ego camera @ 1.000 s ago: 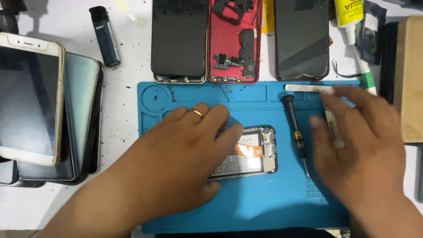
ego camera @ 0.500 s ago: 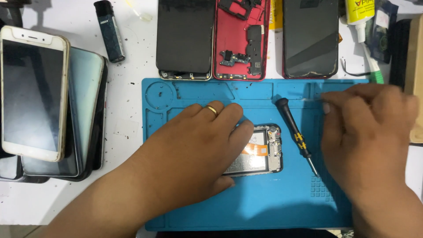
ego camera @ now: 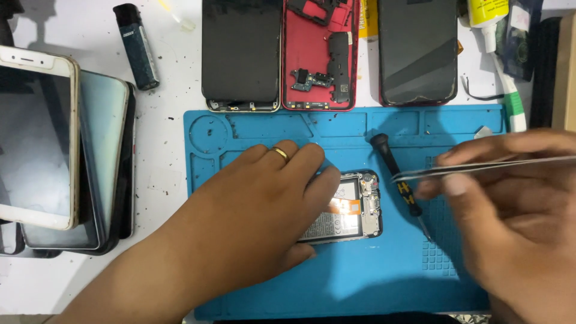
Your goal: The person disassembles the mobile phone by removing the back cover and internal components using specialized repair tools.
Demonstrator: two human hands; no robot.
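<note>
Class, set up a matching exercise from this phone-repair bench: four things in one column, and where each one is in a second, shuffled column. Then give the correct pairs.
Things:
1. Tweezers
2. Opened phone
3. Screwdriver
4. Lighter

Places:
A. Lying on the blue mat, black handle towards the top
B. On the white table, beyond the mat's left corner
C. Held in the right hand
D. Under the left hand on the mat

Pairs: 1-C, 2-D, 3-A, 4-B
</note>
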